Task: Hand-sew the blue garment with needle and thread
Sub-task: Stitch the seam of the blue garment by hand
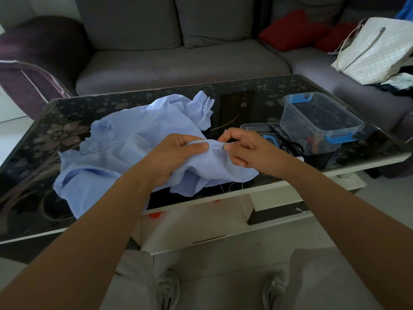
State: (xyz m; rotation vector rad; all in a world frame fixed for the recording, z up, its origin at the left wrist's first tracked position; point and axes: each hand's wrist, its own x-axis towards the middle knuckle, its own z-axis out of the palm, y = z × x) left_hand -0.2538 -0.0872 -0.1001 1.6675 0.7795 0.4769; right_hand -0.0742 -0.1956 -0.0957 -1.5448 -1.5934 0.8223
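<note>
The needle [217, 144] lay approx. level at frame centre, tip toward the left hand [176, 155] and seemingly already in the cloth. The right hand [245, 151] was nearer, its fingers [232, 135] pinching the needle. The left thumb & fingers gripped a fold of the blue garment [125, 142] over the worktop [257, 101].

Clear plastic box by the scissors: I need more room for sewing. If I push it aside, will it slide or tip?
The clear plastic box looks thin-walled and seems to hold little, so it is probably light. On the glossy glass table it would likely slide easily. It is wider than tall, so tipping seems unlikely.
</note>
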